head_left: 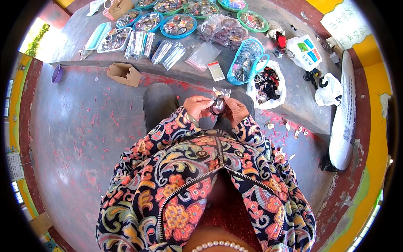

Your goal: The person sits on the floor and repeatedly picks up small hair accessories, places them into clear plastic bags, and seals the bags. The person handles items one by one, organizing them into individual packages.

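Over my lap, both hands meet at a small clear plastic bag (221, 90) with a dark, looped hair tie (218, 107) at it. My left hand (197, 106) pinches from the left side, thumb and finger pressed together at the bag's edge. From the right, my right hand (236, 110) closes its fingers on the bag and the dark loop. Whether the hair tie is fully inside the bag, I cannot tell. Beyond my hands, on the raised ledge, lie a stack of clear bags (202, 56) and a small white card with a red edge (216, 71).
A blue basket (231, 75) of small items and a white bag (280, 101) of dark hair ties stand on the ledge. Further back are several round trays (194, 29) and bundled packets (140, 44). An open cardboard box (124, 74) and purple bowl (58, 74) sit left.
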